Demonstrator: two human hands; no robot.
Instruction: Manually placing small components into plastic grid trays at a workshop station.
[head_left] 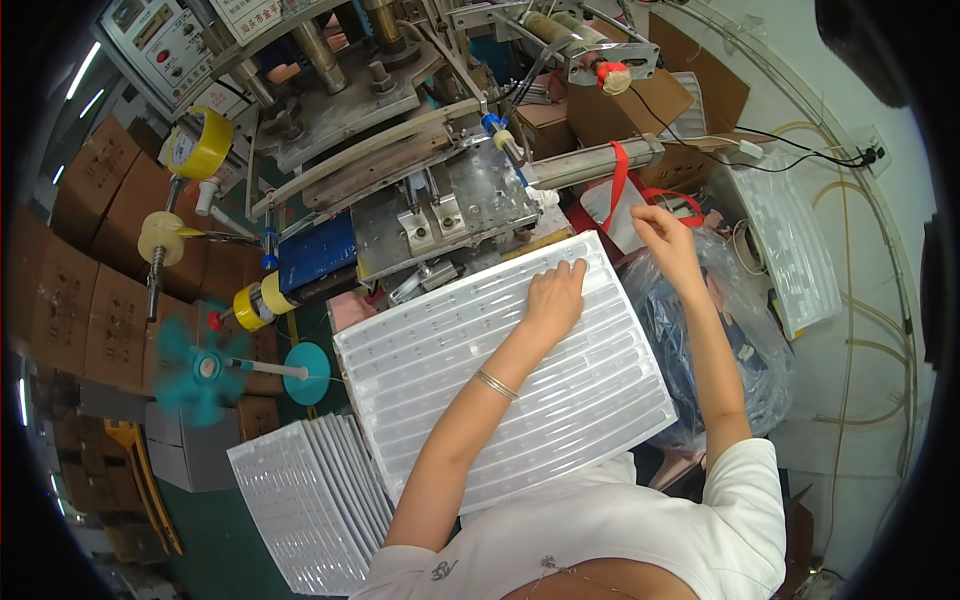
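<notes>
A large white ribbed plastic tray [500, 400] with long parallel channels lies tilted in front of me, its near edge by my lap. My left hand [556, 297] rests on its far right part, fingers curled down into the channels; whatever may be between the fingertips is too small to make out. Beyond the tray's right edge, my right hand [667, 245] is raised near a red strap [618, 175], with fingers bent together in a pinch. Anything it may hold is not discernible. Small clear pieces seem to sit in rows along the tray's channels.
A metal press machine [440, 205] stands just past the tray. Several similar trays [300, 500] are stacked at lower left, near a teal fan [205, 365]. Clear plastic bagging [740, 340] lies at right; cartons [120, 290] line the left side.
</notes>
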